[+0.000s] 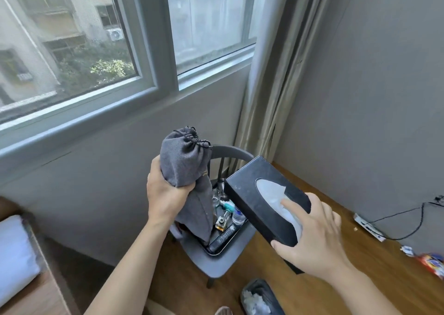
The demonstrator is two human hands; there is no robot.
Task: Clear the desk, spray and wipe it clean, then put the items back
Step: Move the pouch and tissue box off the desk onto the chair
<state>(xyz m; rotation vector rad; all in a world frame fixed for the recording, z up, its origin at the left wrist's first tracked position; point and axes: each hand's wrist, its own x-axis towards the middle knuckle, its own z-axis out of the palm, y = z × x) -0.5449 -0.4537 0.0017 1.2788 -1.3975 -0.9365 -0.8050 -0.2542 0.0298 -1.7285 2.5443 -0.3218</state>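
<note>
From the head camera, looking down past my forearms toward the corner by the window (96, 50): my left hand (165, 192) is clenched around the middle of a grey drawstring pouch (186, 160), holding it upright in the air, its cinched neck at the top and its lower part hanging down in front of the chair. My right hand (314, 233) grips a black tissue box (262, 194) by its near end, thumb under the corner, forefinger laid across the oval opening where white tissue shows. The box is tilted, raised above the edge of the wooden desk (336, 266), and clear of the pouch.

Between and below my hands stands a grey chair (216, 259) against the wall. On its seat sits a dark tray (216, 249) crowded with small things: a clear glass (216, 198), a small perfume bottle (222, 223), a small bottle with a blue label (237, 215), and a black remote control (222, 236) lying along the tray's near side. The pouch's hanging part hides the tray's left portion.

On the desk at far right lie a white power strip (368, 228) with a black cable running up the wall, and a red and blue packet (432, 264) at the frame's edge. A waste bin (262, 298) with crumpled white paper stands on the floor beside the desk. A white pillow (14, 254) shows at lower left, and a curtain (271, 86) hangs in the corner.
</note>
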